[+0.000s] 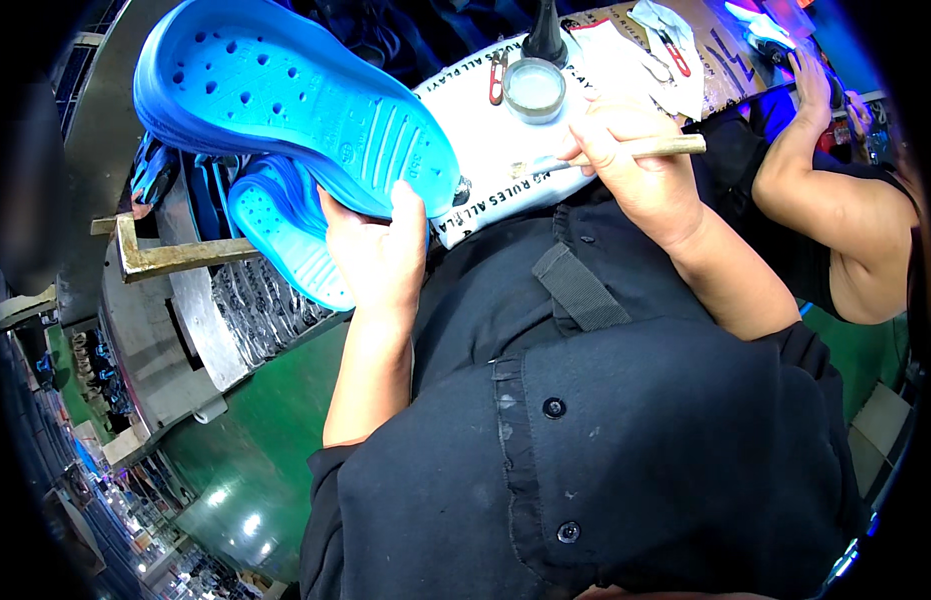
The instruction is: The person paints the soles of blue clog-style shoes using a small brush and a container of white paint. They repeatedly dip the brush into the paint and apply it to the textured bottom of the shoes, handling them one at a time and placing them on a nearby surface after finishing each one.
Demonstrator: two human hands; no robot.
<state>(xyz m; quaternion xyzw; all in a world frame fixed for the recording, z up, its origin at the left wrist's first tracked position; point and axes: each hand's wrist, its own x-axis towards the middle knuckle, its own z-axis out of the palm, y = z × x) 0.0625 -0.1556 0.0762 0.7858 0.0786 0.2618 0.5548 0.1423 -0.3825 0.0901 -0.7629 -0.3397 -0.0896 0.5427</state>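
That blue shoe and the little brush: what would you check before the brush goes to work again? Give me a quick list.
1. Blue shoe firmly held in left hand, sole up: ok.
2. Brush gripped in right hand: ok.
3. Bristles loaded: cannot tell.
4. Round dish within reach, open: ok.
5. Second blue shoe clear of the brush: ok.
6. Neighbour's hand out of the way: ok.

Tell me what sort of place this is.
Probably a footwear workshop or factory line. The left hand holds a blue foam clog, the right hand a brush near a small glue pot, and another worker's arm is alongside.
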